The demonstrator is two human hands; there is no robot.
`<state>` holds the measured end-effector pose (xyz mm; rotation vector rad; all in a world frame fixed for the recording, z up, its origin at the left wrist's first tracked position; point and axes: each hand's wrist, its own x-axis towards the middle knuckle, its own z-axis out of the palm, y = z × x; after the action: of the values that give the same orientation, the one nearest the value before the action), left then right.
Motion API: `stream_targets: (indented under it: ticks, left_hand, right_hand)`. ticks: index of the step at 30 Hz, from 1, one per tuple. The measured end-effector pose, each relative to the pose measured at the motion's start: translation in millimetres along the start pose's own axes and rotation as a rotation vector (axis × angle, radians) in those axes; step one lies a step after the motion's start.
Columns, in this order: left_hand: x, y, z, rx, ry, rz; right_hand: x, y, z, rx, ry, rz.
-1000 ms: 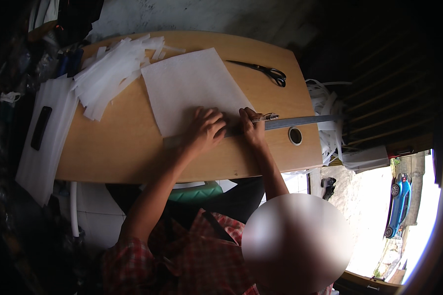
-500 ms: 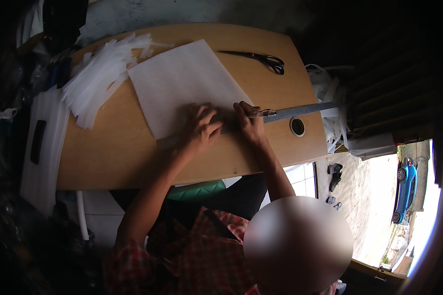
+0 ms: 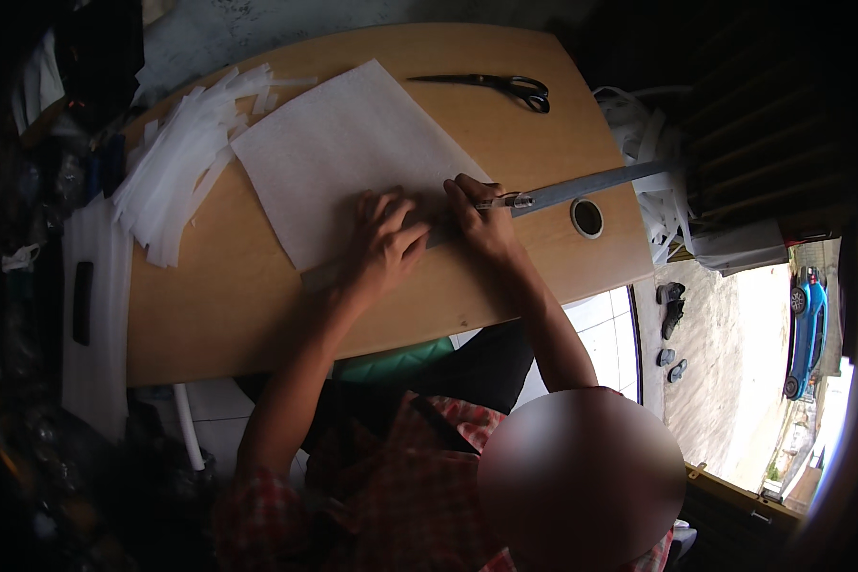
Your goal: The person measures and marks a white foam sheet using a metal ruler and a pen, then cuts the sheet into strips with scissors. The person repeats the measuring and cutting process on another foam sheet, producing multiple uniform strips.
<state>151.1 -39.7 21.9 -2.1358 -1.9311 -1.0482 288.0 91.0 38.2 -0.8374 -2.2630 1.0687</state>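
A white foam-like sheet (image 3: 338,143) lies at an angle on the wooden table, with a long metal ruler (image 3: 596,185) along its near edge. My left hand (image 3: 386,238) rests with fingers spread over the near edge of the sheet and the ruler, hiding part of both. By the sheet's right corner, my right hand (image 3: 484,221) is closed around a clear pen (image 3: 507,201) and rests over the ruler. The pen's writing tip is hidden by my fingers.
Black scissors (image 3: 500,88) lie at the table's far side. A pile of white strips (image 3: 176,162) covers the left end. A round cable hole (image 3: 587,218) opens near the right edge. More white strips (image 3: 653,153) hang beyond the table's right end.
The whole view has shifted and tilted slightly. Against the sheet and ruler, both hands stay in nearly the same place, and the pen is still in my right hand.
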Motion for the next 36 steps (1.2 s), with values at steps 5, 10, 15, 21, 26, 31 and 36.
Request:
stream_targets:
  ticks: [5,10,15,21,26,31,36]
  left_hand:
    - [1,1,-1,-0.001,-0.010,0.005]
    - [2,1,0,0.000,-0.015,0.008]
    - [2,0,1,-0.002,-0.033,-0.002]
    - [3,0,0,0.028,-0.044,0.010]
    - [5,0,-2,0.019,-0.065,-0.007]
    - [6,2,-3,-0.013,0.006,-0.063]
    - [4,3,-2,0.030,0.110,-0.146]
  right_hand:
    - [-3,2,0,0.118,-0.016,0.082]
    - [-2,3,1,0.054,0.016,-0.035]
    - [-2,0,-1,0.022,0.011,-0.039]
    - [-2,3,-2,0.012,-0.018,-0.001]
    - [0,6,-4,0.338,0.127,0.158]
    - [30,23,-38,-0.197,0.384,-0.116]
    - [60,51,-64,-0.691,0.302,-0.043]
